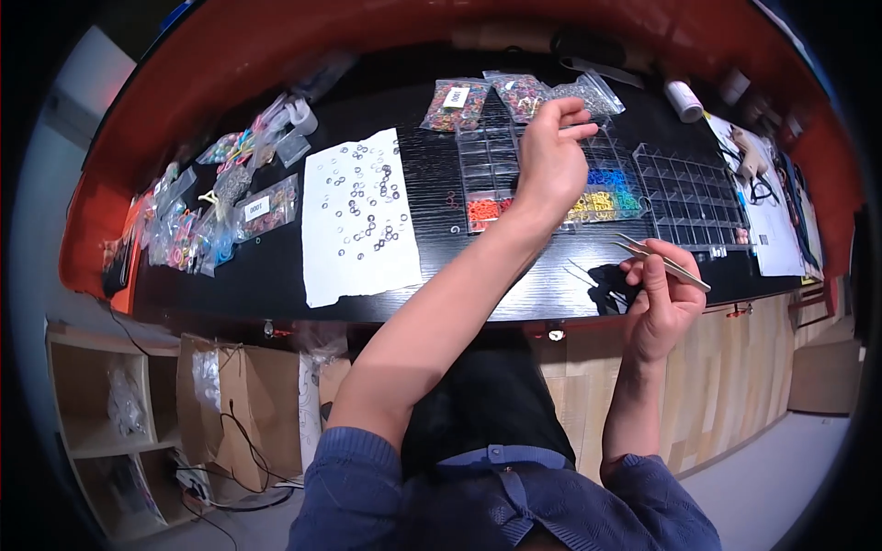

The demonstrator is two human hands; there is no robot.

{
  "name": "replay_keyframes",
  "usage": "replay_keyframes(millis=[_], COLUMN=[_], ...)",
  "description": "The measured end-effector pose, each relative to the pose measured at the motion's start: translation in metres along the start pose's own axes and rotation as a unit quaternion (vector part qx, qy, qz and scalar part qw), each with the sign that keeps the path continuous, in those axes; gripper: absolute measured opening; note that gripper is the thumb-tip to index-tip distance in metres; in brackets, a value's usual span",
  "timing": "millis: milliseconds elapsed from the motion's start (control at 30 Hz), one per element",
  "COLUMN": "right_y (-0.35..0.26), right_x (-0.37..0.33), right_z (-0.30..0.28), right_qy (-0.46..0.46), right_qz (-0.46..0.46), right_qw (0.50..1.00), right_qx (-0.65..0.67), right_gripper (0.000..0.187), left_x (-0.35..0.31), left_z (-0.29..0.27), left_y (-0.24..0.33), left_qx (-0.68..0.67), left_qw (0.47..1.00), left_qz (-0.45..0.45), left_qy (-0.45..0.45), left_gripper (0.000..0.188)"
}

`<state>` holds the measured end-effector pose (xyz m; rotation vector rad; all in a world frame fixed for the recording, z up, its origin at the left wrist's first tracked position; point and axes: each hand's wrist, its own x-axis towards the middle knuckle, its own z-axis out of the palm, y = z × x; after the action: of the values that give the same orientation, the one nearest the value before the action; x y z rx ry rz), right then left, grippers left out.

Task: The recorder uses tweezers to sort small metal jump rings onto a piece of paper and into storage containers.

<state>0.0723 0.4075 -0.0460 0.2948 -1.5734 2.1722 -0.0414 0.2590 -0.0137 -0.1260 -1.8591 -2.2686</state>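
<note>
My left hand (554,161) reaches across a clear compartment box (476,151), its fingers stretched out to the right with nothing seen in them. Small red pieces (482,212), yellow pieces (595,204), blue pieces (606,177) and green pieces (627,204) fill some of that box's compartments; my hand and forearm hide its middle. In my right hand (663,308), held above the table's front edge, is a pair of metal tweezers (678,271), tips pointing up and left. A second clear compartment box (684,197) stands to the right.
A white sheet (322,271) with many small dark rings lies left of my forearm. Bags of coloured pieces (454,104) lie behind the box, and more plastic bags (197,220) crowd the far left. A white bottle (683,101) and papers (776,230) are at the right.
</note>
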Motion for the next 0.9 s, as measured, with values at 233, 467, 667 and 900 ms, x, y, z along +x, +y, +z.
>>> replay_keyframes(millis=[233,467,667,900], right_y=[0.001,0.002,-0.021,-0.031], right_x=[0.000,0.006,0.026,0.068], right_z=[0.003,-0.004,0.039,0.178], right_qy=[0.003,-0.015,-0.054,-0.318], right_qz=[-0.019,-0.003,-0.005,-0.001], right_qw=[0.999,0.999,0.998,0.934], right_qx=[-0.039,-0.047,-0.042,-0.161], right_gripper=[0.014,0.014,0.015,0.010], left_x=[-0.006,-0.017,-0.004,0.012], left_z=[0.001,-0.025,-0.146,-0.246], left_y=[0.002,0.048,0.090,0.087], left_qx=[0.106,0.052,0.312,0.495], left_qw=[0.989,0.988,0.933,0.862], left_qz=[0.099,0.146,0.178,0.108], left_qy=[0.026,-0.013,-0.029,0.009], left_gripper=[0.034,0.027,0.025,0.025])
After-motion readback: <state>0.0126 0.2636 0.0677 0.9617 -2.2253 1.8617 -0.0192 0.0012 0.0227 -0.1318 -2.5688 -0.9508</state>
